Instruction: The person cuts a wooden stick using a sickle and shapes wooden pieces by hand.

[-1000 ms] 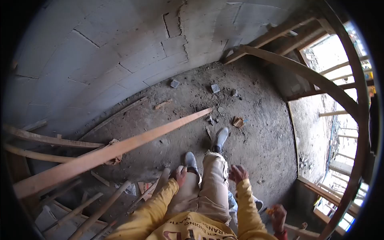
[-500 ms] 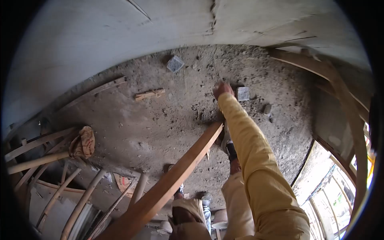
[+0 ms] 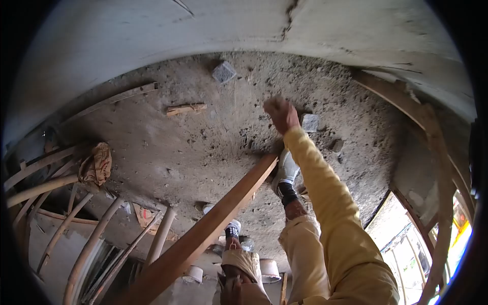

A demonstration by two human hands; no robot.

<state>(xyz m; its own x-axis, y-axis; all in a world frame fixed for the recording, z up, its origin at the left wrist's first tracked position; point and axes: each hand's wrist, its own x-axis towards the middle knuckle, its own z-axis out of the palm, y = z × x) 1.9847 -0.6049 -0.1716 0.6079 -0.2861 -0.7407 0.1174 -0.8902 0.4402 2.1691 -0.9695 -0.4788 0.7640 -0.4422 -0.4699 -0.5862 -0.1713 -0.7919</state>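
My right hand (image 3: 282, 114), at the end of a yellow sleeve, reaches out over the rough floor. Its fingers are curled in, and what they hold, if anything, is too blurred to make out. Just right of the wrist lies a grey block (image 3: 310, 122). Below the forearm, a long wooden beam (image 3: 218, 216) slants from the lower left up to my shoe (image 3: 287, 166), its far end close beside it. A dark shape at the bottom, by my knee, may be my left hand (image 3: 232, 290); its fingers cannot be told clearly.
Another grey block (image 3: 223, 72) and a short piece of wood (image 3: 186, 109) lie ahead. Poles (image 3: 101, 244) and a crumpled brown bag (image 3: 96, 165) are at left. Boards (image 3: 432, 132) lean at right, above a bright opening. A pale wall (image 3: 152, 30) curves across the front.
My right hand has risen slightly off the floor and shows more of itself. The view has shifted a little, so my shoe and legs show more.
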